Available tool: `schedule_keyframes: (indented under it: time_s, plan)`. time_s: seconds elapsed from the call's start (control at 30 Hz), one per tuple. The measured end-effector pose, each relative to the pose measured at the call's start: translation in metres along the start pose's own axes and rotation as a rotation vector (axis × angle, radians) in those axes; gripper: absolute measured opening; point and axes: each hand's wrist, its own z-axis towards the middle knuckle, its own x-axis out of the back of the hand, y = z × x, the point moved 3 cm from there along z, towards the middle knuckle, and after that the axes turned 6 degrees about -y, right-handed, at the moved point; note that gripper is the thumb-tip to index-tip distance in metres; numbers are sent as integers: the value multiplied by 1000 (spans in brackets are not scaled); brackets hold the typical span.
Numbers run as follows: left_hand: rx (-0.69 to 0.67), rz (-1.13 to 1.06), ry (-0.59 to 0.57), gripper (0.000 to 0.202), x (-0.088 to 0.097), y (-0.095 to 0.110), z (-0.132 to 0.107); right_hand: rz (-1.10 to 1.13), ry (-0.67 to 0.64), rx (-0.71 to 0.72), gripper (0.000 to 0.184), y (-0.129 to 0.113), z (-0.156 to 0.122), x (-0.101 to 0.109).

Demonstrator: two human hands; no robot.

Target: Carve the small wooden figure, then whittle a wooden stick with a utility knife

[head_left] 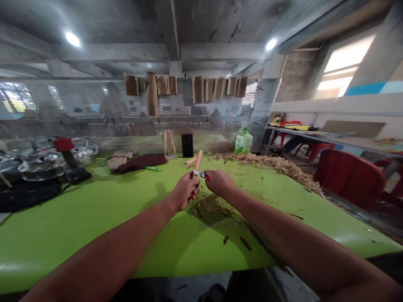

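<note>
My left hand (185,191) is closed around the lower end of a pale strip of wood or bamboo (198,158), which points up and away from me. In my right hand (219,183) is a knife with a red handle (207,178), the fingers wrapped round it. Its metal blade (199,173) lies across the strip, just above my left fingers. Loose shavings (214,207) are scattered on the green tabletop (151,235) below my hands. The ends of the strip and handle inside my fists are hidden.
A heap of shavings (270,161) runs along the right edge. At the back stand a black phone (187,145) and a green-labelled bottle (243,141). Dark brown sandpaper-like sheets (145,162), a red-and-black power drill (67,157) and glass jars (40,165) are left. Bamboo pieces (197,89) hang on the mesh screen.
</note>
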Motion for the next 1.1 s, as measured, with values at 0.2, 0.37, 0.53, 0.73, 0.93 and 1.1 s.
schedule_keyframes:
  time_s: [0.2,0.37,0.53,0.73,0.93,1.1]
  plan:
    - [-7,43,61,16,-1,-8,0,-3,18,-54,32,9,8,2]
    - [59,102,-120,24,-27,-8,-22,124,28,-357,32,77,32,12]
    - [28,-7,-26,17,-28,-1,-21,163,119,-394,37,96,31,19]
    - [46,-7,120,12,1,-7,0,129,52,-89,29,20,9,4]
    - [-12,-1,79,14,-2,-7,0,-1,7,11,28,-2,3,-3]
    - [-2,5,97,12,-6,-5,1,-56,18,-9,29,4,4,2]
